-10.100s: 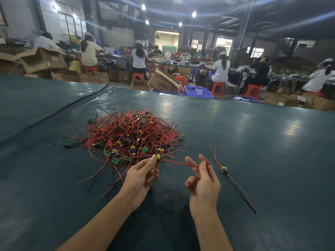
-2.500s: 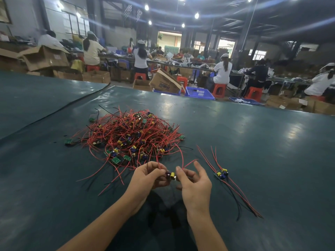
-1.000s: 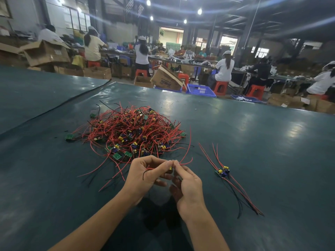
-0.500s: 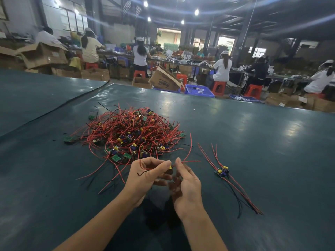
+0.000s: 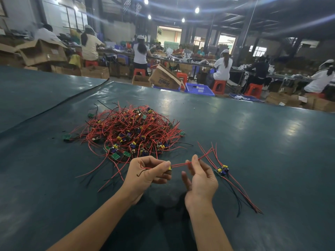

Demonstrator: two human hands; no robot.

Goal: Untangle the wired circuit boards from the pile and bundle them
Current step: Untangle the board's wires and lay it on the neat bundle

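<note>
The left hand [image 5: 147,172] pinches a circuit board [image 5: 169,168] in curled fingers, the right hand [image 5: 201,180] pinching its red wires [image 5: 179,165] taut.

Left hand [image 5: 147,173] pinches a small board [image 5: 169,168]; right hand [image 5: 200,175] pinches its red wires [image 5: 179,164] beside the pile [image 5: 130,131].

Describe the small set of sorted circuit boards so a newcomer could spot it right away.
Start at the tangled pile of red-wired circuit boards on the dark green table. Look right of it, just past the right hand: the sorted boards lie there. Unlike the pile, their red and black wires run straight, side by side.
</note>
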